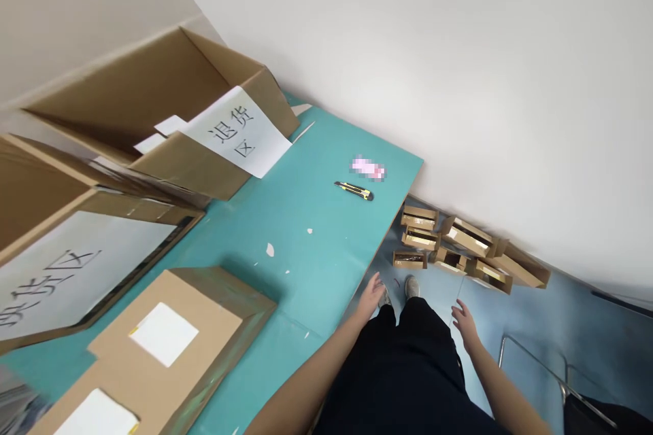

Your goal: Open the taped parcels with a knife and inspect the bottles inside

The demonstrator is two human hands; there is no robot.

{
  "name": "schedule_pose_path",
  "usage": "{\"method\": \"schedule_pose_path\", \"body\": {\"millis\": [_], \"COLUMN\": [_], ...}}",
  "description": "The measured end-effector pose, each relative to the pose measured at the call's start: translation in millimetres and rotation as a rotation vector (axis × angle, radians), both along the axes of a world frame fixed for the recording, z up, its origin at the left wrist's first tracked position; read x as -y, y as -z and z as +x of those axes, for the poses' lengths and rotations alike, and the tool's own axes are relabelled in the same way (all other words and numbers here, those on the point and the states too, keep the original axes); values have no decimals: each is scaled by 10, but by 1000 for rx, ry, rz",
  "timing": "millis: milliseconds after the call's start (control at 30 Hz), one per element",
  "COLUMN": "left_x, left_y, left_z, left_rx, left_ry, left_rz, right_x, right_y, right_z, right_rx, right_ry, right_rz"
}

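My left hand [370, 298] hangs beside the right edge of the teal-topped table [306, 258], holding nothing, its fingers loosely apart. Over the floor to the right of my legs, my right hand [465, 323] is also empty, with fingers spread. On the tabletop lies a black and yellow utility knife [354, 191]. Just beyond it is a small pinkish-white item [368, 168], pixelated so that its kind does not show. Two closed cardboard boxes [217, 326] with white labels rest on the near left of the table; neither hand touches them.
Two large open cartons, a far one [168, 163] and a nearer one [92, 200], bear paper signs with handwritten characters. Several small open cardboard boxes [462, 265] stand on the blue floor by the white wall [459, 68]. A metal-framed chair [564, 384] is at the lower right.
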State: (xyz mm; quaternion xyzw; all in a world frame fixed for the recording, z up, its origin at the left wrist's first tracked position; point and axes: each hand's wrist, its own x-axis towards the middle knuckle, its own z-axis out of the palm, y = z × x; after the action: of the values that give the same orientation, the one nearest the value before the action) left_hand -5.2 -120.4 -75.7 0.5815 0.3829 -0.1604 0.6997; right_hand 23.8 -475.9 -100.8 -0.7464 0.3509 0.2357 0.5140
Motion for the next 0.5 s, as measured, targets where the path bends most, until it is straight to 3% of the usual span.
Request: {"method": "schedule_pose_path", "body": {"millis": [300,500], "left_x": [-218,-353], "left_y": [-329,-574], "left_z": [35,72], "left_rx": [93,135], "left_ry": [-46,-39], "left_rz": [-48,-67], "right_x": [256,48], "right_y": [31,-97], "right_z": [-171,139], "right_rx": [89,180], "right_ry": [-107,-241], "right_rz": [-162,-143]}}
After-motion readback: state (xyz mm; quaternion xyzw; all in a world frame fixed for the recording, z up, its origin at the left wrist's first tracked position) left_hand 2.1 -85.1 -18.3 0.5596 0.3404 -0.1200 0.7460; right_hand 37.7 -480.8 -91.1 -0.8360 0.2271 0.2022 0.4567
